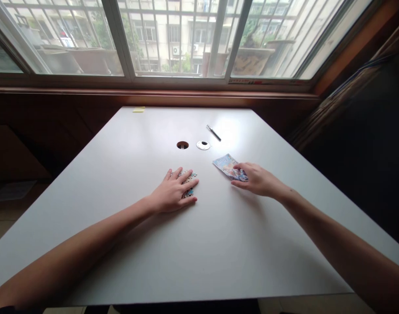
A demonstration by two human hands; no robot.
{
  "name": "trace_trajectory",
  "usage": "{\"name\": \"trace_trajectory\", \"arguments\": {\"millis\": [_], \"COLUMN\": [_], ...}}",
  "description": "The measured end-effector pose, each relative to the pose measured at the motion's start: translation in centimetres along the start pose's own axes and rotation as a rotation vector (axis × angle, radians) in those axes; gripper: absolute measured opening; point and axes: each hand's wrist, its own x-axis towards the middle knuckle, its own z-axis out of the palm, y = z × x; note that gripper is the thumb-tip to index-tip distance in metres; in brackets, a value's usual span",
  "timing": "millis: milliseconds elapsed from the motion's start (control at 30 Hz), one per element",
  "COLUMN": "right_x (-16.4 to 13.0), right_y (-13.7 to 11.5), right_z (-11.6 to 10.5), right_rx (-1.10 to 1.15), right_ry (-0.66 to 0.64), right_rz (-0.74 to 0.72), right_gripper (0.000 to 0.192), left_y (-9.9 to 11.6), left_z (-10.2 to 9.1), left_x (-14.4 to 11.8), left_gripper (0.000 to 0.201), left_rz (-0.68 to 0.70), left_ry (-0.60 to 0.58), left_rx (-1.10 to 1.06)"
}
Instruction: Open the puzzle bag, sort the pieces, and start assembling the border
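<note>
On the white rectangular table [219, 244], the left hand [173, 194] lies flat, fingers spread, over a small heap of colourful cardboard puzzle pieces [190, 183], mostly hidden beneath it. The right hand [256, 179] rests on a blue printed picture card [225, 164], fingers loosely together, thumb at its near edge. Beyond lie a black pen [213, 132], a round silver cable cap [203, 145] and its open hole [182, 145].

No legible text on anything
</note>
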Motion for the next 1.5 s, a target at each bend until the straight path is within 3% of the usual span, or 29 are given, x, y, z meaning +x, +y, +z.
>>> {"name": "trace_trajectory", "arguments": {"millis": [100, 233, 333, 433, 533, 633, 733, 833, 1000, 1233, 1333, 1500], "right_x": [-0.8, -0.5, 0.2, 0.9, 1.4, 1.6, 1.5, 1.0, 0.0, 0.0, 0.6, 1.4], "right_y": [-1.1, -2.4, -2.8, -3.3, -4.0, -4.8, -5.1, -4.8, -4.1, -4.7, -5.9, -8.0], "right_z": [0.6, -0.1, -0.9, -1.1, -1.0, -1.0, -1.3, -1.6, -1.6, -0.5, -0.1, -0.1], "right_rx": [-0.021, 0.133, 0.462, 0.869, 1.088, 1.203, 1.258, 1.274, 1.275, 1.141, 1.16, 1.29], "right_ry": [0.086, 0.225, 0.324, 0.299, 0.226, 0.151, 0.154, 0.176, 0.17, 0.074, 0.06, 0.017], "right_rz": [0.014, 0.106, 0.177, 0.215, 0.267, 0.282, 0.299, 0.311, 0.288, 0.175, 0.202, 0.248], "right_gripper": [0.032, 0.025, 0.025, 0.032, 0.042, 0.046, 0.045, 0.043, 0.022, 0.031, 0.045, 0.03], "left_y": [-0.4, -2.6, -4.9, -6.3, -5.5, -2.8, -0.2, 0.5, -1.7, -4.9, -4.5, -4.3], "left_z": [-0.1, -0.2, -0.6, -1.0, -0.9, -0.3, 0.4, 0.5, -0.4, -1.7, -1.5, -0.8], "left_x": [-0.4, -2.1, -3.9, -5.1, -5.0, -3.4, -1.5, -0.6, -2.6, -7.2, -6.4, -4.3], "left_gripper": [0.055, 0.054, 0.053, 0.052, 0.057, 0.065, 0.067, 0.065, 0.057, 0.061, 0.075, 0.075], "left_rz": [0.006, -0.02, -0.071, -0.119, -0.129, -0.096, -0.006, 0.017, -0.096, -0.222, -0.305, -0.354], "left_ry": [-0.004, 0.012, 0.02, 0.024, 0.025, 0.021, 0.027, 0.02, 0.007, 0.038, 0.09, 0.023], "left_rx": [0.004, -0.02, -0.028, -0.037, -0.042, -0.041, -0.049, -0.044, -0.004, 0.031, 0.027, 0.031]}}
